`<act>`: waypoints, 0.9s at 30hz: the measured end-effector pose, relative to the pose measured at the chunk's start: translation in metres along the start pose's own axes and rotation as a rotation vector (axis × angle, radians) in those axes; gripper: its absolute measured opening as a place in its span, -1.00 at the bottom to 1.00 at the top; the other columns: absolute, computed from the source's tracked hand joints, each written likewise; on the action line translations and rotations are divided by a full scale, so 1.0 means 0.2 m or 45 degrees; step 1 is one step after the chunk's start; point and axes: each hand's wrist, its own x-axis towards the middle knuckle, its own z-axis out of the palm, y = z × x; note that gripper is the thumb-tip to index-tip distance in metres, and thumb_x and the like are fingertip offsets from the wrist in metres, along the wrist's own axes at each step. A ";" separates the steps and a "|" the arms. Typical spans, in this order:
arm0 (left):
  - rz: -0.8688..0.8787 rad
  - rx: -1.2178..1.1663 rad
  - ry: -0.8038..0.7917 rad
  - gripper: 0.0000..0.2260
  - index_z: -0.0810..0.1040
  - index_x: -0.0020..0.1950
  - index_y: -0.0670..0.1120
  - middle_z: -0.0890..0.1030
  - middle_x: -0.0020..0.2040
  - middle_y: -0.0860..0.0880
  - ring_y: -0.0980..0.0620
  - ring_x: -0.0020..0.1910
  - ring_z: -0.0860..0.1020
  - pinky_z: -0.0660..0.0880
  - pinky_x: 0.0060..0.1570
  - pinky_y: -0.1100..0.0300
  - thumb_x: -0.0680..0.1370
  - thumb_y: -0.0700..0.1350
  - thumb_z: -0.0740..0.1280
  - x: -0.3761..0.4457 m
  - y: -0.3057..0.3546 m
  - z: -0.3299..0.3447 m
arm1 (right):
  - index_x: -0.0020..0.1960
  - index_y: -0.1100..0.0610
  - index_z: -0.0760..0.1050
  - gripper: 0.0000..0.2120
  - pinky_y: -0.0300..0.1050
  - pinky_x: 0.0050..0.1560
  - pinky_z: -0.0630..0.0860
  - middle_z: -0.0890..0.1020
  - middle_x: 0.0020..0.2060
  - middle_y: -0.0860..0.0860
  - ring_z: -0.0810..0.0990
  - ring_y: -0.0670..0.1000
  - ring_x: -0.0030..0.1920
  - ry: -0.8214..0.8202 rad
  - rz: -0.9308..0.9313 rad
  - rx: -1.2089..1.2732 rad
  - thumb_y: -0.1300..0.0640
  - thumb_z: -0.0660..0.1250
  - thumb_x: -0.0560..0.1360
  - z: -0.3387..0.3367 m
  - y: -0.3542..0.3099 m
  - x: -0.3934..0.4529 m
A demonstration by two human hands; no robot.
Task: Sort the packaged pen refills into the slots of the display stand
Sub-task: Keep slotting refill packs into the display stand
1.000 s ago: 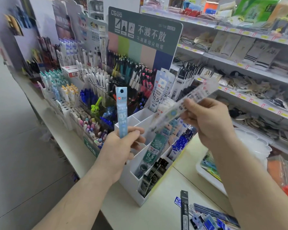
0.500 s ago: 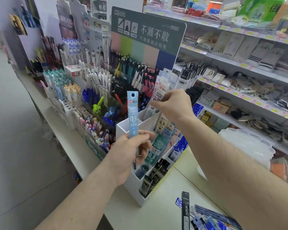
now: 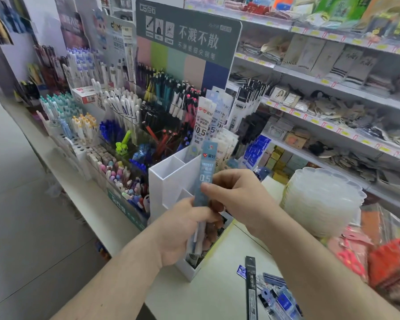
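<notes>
Fingers of both hands, left hand (image 3: 183, 229) and right hand (image 3: 238, 197), pinch the upright blue refill pack (image 3: 204, 172).

Glossy plastic sleeve on the blue refill pack (image 3: 205, 174); smooth matt white plastic display stand (image 3: 169, 181).

The refill pack (image 3: 205, 174) is pale blue-grey with white "0.5" print and a red heart mark, the display stand (image 3: 169, 181) plain white, the surface (image 3: 217, 294) off-white, the sign (image 3: 187, 31) dark grey-green with white lettering over pink, green, teal, beige and navy stripes.
</notes>
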 end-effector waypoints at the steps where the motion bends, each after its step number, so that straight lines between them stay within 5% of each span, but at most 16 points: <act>1: -0.025 0.024 -0.020 -0.86 0.56 -0.07 -0.14 0.60 -0.31 -0.06 0.01 -0.38 0.57 0.50 -0.44 0.19 0.38 -0.20 0.38 0.00 -0.01 0.01 | -0.21 0.24 0.64 -0.85 -0.16 -0.38 0.38 0.57 -0.41 0.07 0.45 -0.05 -0.42 0.053 -0.011 0.020 0.20 0.43 0.52 -0.03 0.02 -0.01; 5: 0.100 0.239 0.218 -0.83 0.61 0.03 -0.07 0.69 -0.19 0.05 0.08 -0.25 0.65 0.57 -0.30 0.26 0.50 -0.29 0.44 0.02 -0.04 0.01 | -0.34 0.19 0.57 -0.74 -0.28 -0.52 0.18 0.48 -0.48 0.06 0.26 -0.07 -0.53 0.469 -0.046 0.346 0.25 0.39 0.54 -0.24 0.09 -0.08; 10: 0.176 0.739 0.472 -0.79 0.55 -0.03 0.16 0.62 -0.17 0.18 0.23 -0.36 0.56 0.43 -0.37 0.41 0.50 -0.17 0.40 0.08 -0.09 -0.01 | -0.20 0.31 0.54 -0.83 -0.25 -0.56 0.18 0.50 -0.51 -0.01 0.29 -0.08 -0.57 0.824 -0.004 0.381 0.28 0.36 0.56 -0.35 0.26 -0.15; 14: 0.063 1.035 0.307 -0.72 0.53 -0.02 0.26 0.62 -0.28 0.16 0.26 -0.45 0.50 0.39 -0.41 0.35 0.50 -0.16 0.28 0.11 -0.15 0.03 | -0.21 0.17 0.62 -0.84 -0.23 -0.53 0.30 0.55 -0.48 0.00 0.36 -0.07 -0.55 0.879 0.013 0.281 0.26 0.39 0.55 -0.32 0.37 -0.20; 20: -0.015 1.124 0.251 -0.66 0.46 -0.11 0.25 0.45 0.41 0.27 -0.04 0.00 0.60 0.39 -0.27 0.29 0.52 -0.25 0.24 0.15 -0.19 0.04 | -0.23 0.16 0.61 -0.84 -0.23 -0.50 0.37 0.59 -0.44 0.04 0.42 -0.06 -0.55 0.917 0.015 0.303 0.27 0.40 0.53 -0.28 0.43 -0.19; 24: -0.010 1.108 0.237 -0.64 0.46 -0.05 0.30 0.30 0.49 0.36 0.09 0.05 0.59 0.42 -0.25 0.30 0.52 -0.22 0.23 0.10 -0.21 0.00 | -0.21 0.11 0.64 -0.83 -0.30 -0.52 0.36 0.61 -0.46 -0.01 0.44 -0.09 -0.55 0.890 -0.036 0.282 0.27 0.40 0.53 -0.27 0.43 -0.18; 27: 0.006 1.036 0.228 -0.61 0.49 0.02 0.28 0.20 0.46 0.47 0.00 0.02 0.67 0.60 -0.22 0.03 0.50 -0.25 0.19 0.05 -0.24 -0.03 | -0.23 0.07 0.64 -0.80 -0.30 -0.53 0.36 0.60 -0.47 -0.03 0.44 -0.08 -0.55 0.862 -0.058 0.297 0.26 0.40 0.53 -0.24 0.42 -0.16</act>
